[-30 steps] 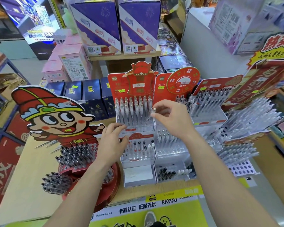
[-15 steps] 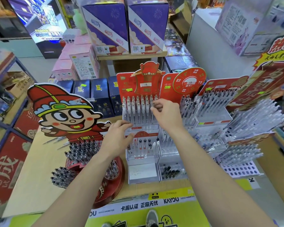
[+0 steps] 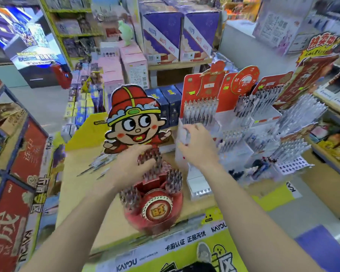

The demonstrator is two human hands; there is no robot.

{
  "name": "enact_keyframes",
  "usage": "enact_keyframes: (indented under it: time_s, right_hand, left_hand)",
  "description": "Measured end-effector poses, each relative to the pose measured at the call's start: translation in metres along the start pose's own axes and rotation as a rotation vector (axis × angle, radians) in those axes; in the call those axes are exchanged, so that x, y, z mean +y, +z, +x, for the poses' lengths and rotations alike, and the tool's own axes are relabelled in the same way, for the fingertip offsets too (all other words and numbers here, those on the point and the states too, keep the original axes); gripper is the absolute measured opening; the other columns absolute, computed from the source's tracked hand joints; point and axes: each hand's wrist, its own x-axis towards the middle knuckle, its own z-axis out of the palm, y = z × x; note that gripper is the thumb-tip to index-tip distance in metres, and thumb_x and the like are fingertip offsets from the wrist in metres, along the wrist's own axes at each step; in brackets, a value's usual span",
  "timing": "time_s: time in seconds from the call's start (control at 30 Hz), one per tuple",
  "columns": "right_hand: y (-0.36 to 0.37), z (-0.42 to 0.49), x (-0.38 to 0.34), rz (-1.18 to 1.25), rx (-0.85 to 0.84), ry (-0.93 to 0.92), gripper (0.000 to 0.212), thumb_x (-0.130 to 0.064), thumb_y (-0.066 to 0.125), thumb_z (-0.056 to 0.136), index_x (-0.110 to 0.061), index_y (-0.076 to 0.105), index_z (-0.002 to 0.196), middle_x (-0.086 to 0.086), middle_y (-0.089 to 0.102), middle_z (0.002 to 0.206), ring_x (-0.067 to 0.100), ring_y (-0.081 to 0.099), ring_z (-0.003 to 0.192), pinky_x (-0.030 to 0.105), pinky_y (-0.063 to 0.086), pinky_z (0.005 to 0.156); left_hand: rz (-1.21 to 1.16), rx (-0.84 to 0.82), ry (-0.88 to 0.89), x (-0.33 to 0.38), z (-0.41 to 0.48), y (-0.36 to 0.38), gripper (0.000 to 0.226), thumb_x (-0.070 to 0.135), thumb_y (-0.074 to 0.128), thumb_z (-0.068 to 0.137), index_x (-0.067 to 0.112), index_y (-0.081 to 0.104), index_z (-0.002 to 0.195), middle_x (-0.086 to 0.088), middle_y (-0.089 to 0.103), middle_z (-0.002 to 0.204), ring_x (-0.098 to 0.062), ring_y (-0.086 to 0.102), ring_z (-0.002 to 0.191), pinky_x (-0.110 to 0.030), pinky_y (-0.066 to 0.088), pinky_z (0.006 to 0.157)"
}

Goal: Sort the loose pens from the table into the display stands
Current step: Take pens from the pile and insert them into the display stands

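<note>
Head is swinging left, so the whole frame is smearing with motion blur. Right hand (image 3: 199,148) is dropping away from the top pen row of the red-backed tiered stand (image 3: 200,110), where it was pinching a pen half a second back. It is now hanging lower, in front of the stand's white lower tiers. Reading that as one pen slotted and the person going back for the next.

Left hand (image 3: 133,165) is leaving the tiered stand and passing over the dark pens in the round red stand (image 3: 157,209), fingers stretched out and gripping nothing. It is heading toward the loose pens (image 3: 98,166) lying on the tan table (image 3: 77,193), just left of the cartoon cutout (image 3: 133,122).

Right fingers are curling loosely; a pale streak beside them is possibly a pen or just the stand edge, so I cannot tell whether they are gripping anything. Blur is making the loose pens uncountable, and the left hand is partly covering the near end of the pile.
</note>
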Motion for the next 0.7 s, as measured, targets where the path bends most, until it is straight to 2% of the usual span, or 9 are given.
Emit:
enact_keyframes:
  time_s: [0.13, 0.23, 0.33, 0.5, 0.7]
  right_hand:
    - [0.045, -0.050, -0.090, -0.023, -0.010, -0.060, 0.050, -0.042, 0.063, 0.092, -0.020, 0.058, 0.136, 0.003, 0.054, 0.130, 0.025, 0.051, 0.121, 0.040, 0.049, 0.096]
    - [0.082, -0.074, -0.145, -0.093, -0.101, -0.121, 0.052, -0.041, 0.062, 0.090, -0.021, 0.054, 0.138, 0.004, 0.051, 0.134, 0.028, 0.049, 0.121, 0.043, 0.047, 0.097]
    - [0.119, -0.087, -0.183, -0.154, -0.224, -0.132, 0.057, -0.040, 0.063, 0.088, -0.018, 0.051, 0.139, 0.006, 0.046, 0.140, 0.030, 0.046, 0.125, 0.044, 0.044, 0.103]
    - [0.181, -0.089, -0.216, -0.134, -0.420, -0.091, 0.068, -0.045, 0.064, 0.090, -0.016, 0.040, 0.146, 0.010, 0.038, 0.149, 0.033, 0.040, 0.136, 0.044, 0.039, 0.108]
    - [0.261, -0.071, -0.211, -0.087, -0.572, 0.062, 0.078, -0.043, 0.062, 0.093, -0.012, 0.025, 0.154, 0.013, 0.029, 0.156, 0.038, 0.032, 0.142, 0.047, 0.035, 0.113]
  left_hand:
    - [0.035, -0.009, -0.025, -0.082, -0.063, -0.045, 0.053, 0.047, 0.062, 0.097, 0.020, 0.056, 0.143, 0.000, 0.057, 0.144, -0.012, 0.050, 0.129, -0.026, 0.037, 0.102]
    - [0.150, -0.063, -0.149, -0.149, -0.099, -0.074, 0.059, 0.048, 0.060, 0.098, 0.026, 0.044, 0.151, 0.003, 0.045, 0.155, -0.018, 0.046, 0.138, -0.035, 0.039, 0.108]
    - [0.280, -0.142, -0.287, -0.207, -0.119, -0.094, 0.075, 0.055, 0.060, 0.096, 0.022, 0.032, 0.157, -0.003, 0.040, 0.158, -0.026, 0.046, 0.138, -0.042, 0.045, 0.107]
    - [0.404, -0.220, -0.336, -0.267, -0.130, -0.103, 0.090, 0.065, 0.057, 0.093, 0.019, 0.019, 0.161, -0.007, 0.026, 0.165, -0.029, 0.039, 0.143, -0.045, 0.046, 0.108]
    - [0.376, -0.285, -0.363, -0.319, -0.107, -0.092, 0.092, 0.061, 0.059, 0.093, 0.018, 0.017, 0.162, -0.004, 0.032, 0.162, -0.027, 0.040, 0.142, -0.043, 0.048, 0.106]
